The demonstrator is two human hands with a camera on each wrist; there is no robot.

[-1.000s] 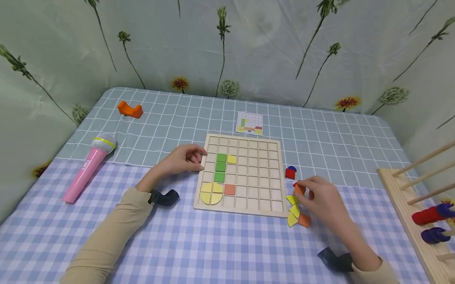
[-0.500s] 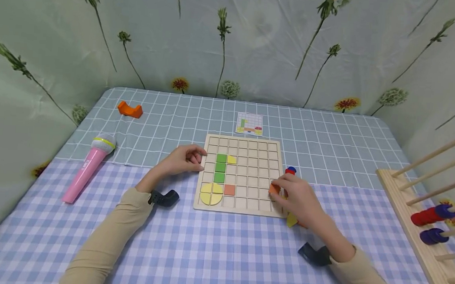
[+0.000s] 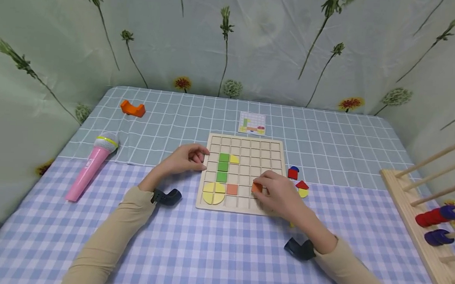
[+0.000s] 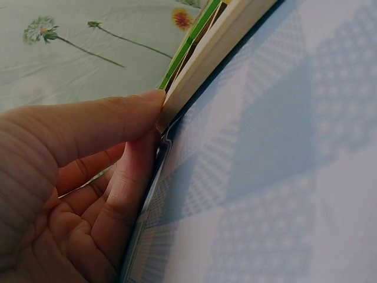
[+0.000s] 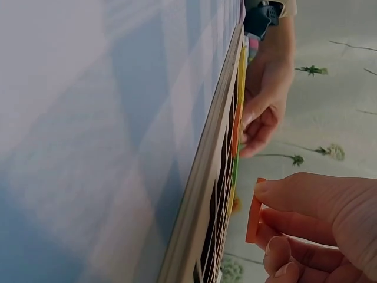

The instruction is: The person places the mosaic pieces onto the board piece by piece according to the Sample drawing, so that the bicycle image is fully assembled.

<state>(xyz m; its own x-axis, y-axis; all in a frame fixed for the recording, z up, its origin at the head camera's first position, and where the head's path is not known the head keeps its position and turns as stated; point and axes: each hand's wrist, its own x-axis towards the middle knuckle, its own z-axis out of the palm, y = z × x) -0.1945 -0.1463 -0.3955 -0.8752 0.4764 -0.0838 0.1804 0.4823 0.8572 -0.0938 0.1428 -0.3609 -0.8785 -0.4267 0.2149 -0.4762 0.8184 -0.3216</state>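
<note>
A wooden grid board (image 3: 239, 205) lies flat on the table. My left hand (image 3: 186, 159) touches its left edge with the thumb and index finger, the other fingers loosely bent; the left wrist view shows the thumb (image 4: 132, 115) on that edge. Over the board's lower middle, my right hand (image 3: 283, 193) pinches an orange square tile (image 5: 254, 211) between thumb and fingers, a little above the surface. Green tiles (image 3: 223, 167) form a column on the board. Yellow quarter-round tiles (image 3: 213, 193) make a disc at the lower left, beside another orange tile (image 3: 232, 189).
Red tiles (image 3: 293, 174), a blue piece (image 3: 295, 168) and yellow pieces (image 3: 303, 193) lie right of the board, some hidden by my right hand. A printed pattern card (image 3: 252, 123) sits behind it. A pink microphone (image 3: 88, 172), an orange stand (image 3: 132, 109) and a wooden bead rack (image 3: 413, 231) flank it.
My right hand has taken the orange tile from the loose pieces on the right and carried it left over the board. The left hand stays at the board's edge.
</note>
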